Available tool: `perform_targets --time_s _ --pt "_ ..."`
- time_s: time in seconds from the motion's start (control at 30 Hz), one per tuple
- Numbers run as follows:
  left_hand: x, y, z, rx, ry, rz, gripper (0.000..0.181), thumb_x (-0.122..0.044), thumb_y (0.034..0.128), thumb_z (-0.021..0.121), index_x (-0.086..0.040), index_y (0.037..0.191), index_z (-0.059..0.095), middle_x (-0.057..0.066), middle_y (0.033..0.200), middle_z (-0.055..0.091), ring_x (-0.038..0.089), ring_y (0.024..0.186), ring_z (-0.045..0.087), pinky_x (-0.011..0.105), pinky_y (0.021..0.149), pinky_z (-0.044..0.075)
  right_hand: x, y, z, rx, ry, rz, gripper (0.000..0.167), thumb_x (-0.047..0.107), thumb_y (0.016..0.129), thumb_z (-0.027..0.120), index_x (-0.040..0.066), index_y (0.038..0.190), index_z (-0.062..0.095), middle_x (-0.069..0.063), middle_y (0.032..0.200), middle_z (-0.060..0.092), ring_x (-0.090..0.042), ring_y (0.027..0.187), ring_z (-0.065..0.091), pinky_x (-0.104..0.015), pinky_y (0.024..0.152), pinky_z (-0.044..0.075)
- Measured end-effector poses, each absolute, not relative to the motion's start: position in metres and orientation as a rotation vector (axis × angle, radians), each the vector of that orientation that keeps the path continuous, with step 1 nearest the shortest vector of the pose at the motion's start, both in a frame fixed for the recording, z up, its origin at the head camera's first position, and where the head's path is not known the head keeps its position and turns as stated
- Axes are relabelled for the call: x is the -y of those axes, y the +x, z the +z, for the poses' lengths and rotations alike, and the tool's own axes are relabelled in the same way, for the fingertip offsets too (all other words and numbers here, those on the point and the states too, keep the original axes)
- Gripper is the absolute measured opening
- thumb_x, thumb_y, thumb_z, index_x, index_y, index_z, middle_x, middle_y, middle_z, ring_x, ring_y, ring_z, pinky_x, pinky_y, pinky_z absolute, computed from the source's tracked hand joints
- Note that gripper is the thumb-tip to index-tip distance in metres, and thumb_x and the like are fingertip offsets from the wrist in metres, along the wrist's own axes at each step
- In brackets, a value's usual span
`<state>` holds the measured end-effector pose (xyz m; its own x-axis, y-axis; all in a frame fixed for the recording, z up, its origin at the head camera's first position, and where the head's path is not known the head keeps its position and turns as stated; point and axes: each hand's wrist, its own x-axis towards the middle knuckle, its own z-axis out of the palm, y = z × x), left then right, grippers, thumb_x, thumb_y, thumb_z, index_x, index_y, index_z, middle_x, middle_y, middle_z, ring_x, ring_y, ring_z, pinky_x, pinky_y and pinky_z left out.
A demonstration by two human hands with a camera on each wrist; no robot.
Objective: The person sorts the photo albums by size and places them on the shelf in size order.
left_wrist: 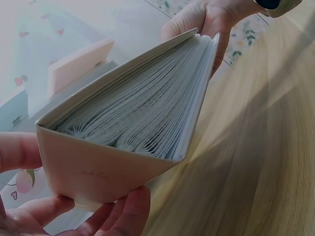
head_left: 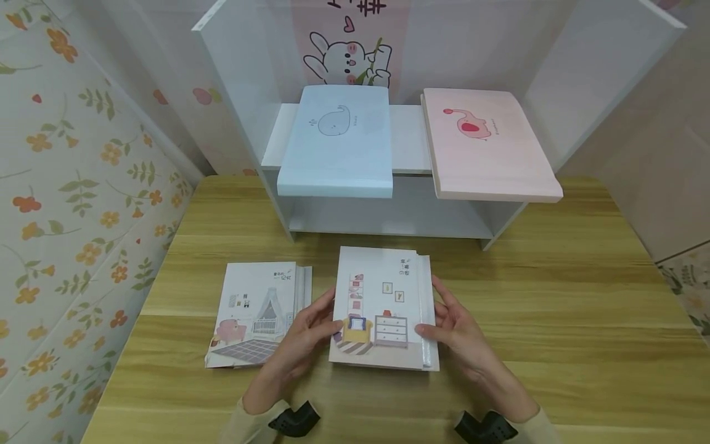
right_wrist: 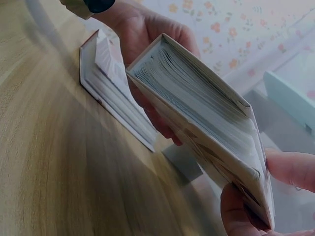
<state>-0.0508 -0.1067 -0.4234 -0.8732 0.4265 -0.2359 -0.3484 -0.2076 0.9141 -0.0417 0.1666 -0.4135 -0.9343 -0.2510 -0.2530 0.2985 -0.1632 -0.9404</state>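
Table [head_left: 582,296]; shelf [head_left: 246,86] at its 12 o'clock. Album [head_left: 385,308] held at shelf's 6 o'clock; other album [head_left: 252,314] at its 9 o'clock. Left hand [head_left: 307,333] grips album's 9 o'clock side, right hand [head_left: 460,336] its 3 o'clock. We'd keep both grips even, firm, so leaves [left_wrist: 138,93] don't fan. Head view hides album's underside; small title [head_left: 405,266] we can't read.

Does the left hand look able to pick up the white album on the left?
Probably not yet: the left hand grips another album. Once freed, likely yes; the album on the left lies close by, with nothing seen in between.
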Motion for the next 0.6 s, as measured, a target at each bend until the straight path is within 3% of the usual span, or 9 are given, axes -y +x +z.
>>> perform_targets --time_s 0.2,0.6 --pt "0.102 -0.053 -0.423 -1.543 0.117 2.132 0.072 0.001 0.0880 0.054 -0.001 0.149 0.015 0.019 0.153 0.015 0.031 0.137 0.024 0.023 0.096 0.040 -0.171 -0.041 -0.412 -1.797 0.046 -2.148 0.094 -0.013 0.080 0.062 0.012 0.152 0.008 -0.023 0.137 0.045 -0.015 0.103 0.061 -0.030 0.079 0.052" --pt "0.091 -0.057 -0.420 -1.508 0.158 2.152 0.071 0.001 0.0890 0.053 -0.004 0.149 0.017 0.018 0.153 0.019 0.028 0.132 0.032 0.025 0.091 0.044 -0.180 -0.039 -0.409 -1.863 0.008 -2.164 0.092 -0.013 0.081 0.062 0.009 0.151 0.006 0.003 0.122 0.059 -0.013 0.102 0.061 -0.028 0.078 0.052"
